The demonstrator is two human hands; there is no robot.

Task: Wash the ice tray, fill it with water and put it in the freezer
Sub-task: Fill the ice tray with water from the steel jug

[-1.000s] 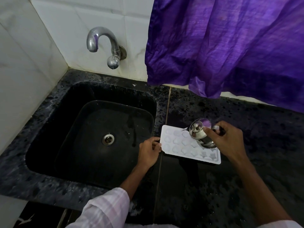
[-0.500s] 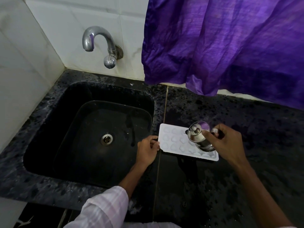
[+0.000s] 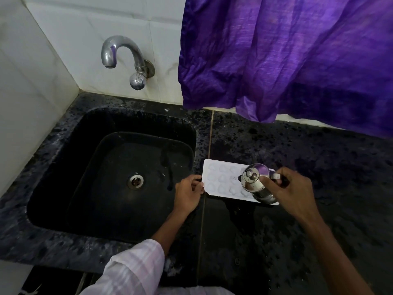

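Observation:
A white ice tray (image 3: 221, 180) with rows of small moulded cells lies flat on the black counter, just right of the sink. My left hand (image 3: 187, 193) holds its left edge, fingers curled over the rim. My right hand (image 3: 291, 192) grips a small shiny steel jug (image 3: 254, 182) by its handle, thumb across the body. The jug is tipped to the left above the tray's right part, its spout over the cells. The jug hides the tray's right end.
A black sink (image 3: 63, 167) with a steel drain (image 3: 135, 181) lies to the left. A chrome tap (image 3: 125, 58) juts from the white tiled wall above it. A purple curtain (image 3: 287, 58) hangs over the wet speckled counter (image 3: 319, 158) at the back right.
The jug has shifted a little to the left over the tray and stays tipped. My left hand keeps its hold on the tray's edge. The view has drifted slightly.

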